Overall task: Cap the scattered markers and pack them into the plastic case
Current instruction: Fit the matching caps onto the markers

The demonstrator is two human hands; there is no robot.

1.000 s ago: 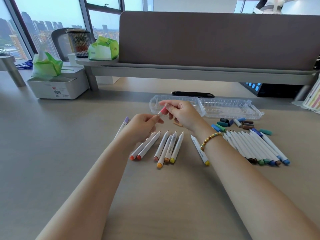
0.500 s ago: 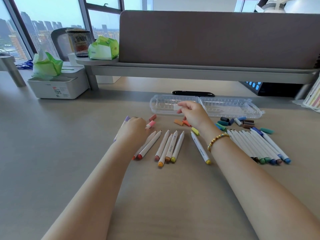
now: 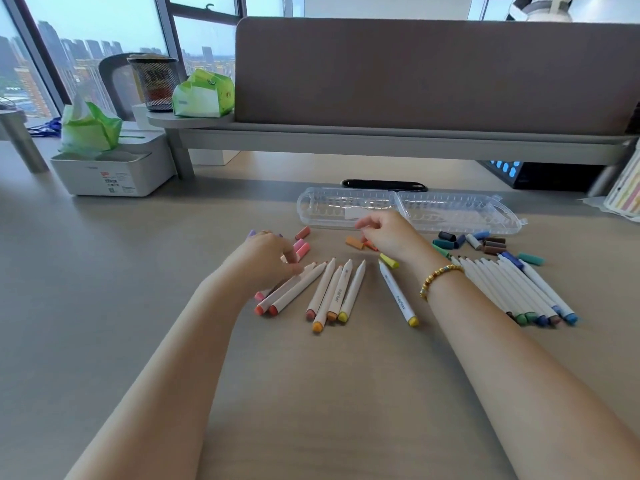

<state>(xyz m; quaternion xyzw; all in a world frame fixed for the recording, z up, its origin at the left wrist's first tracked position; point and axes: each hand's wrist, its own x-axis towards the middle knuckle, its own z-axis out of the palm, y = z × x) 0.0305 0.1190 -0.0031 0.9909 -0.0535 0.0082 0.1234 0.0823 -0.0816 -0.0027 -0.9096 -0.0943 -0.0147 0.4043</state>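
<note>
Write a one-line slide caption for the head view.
Both hands, left and right, reach among uncapped markers and loose caps before an open case.

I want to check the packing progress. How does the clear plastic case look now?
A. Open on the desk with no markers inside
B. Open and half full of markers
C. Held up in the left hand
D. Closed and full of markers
A: the plastic case lies open and flat on the desk, and no marker is visible in either half.
</note>
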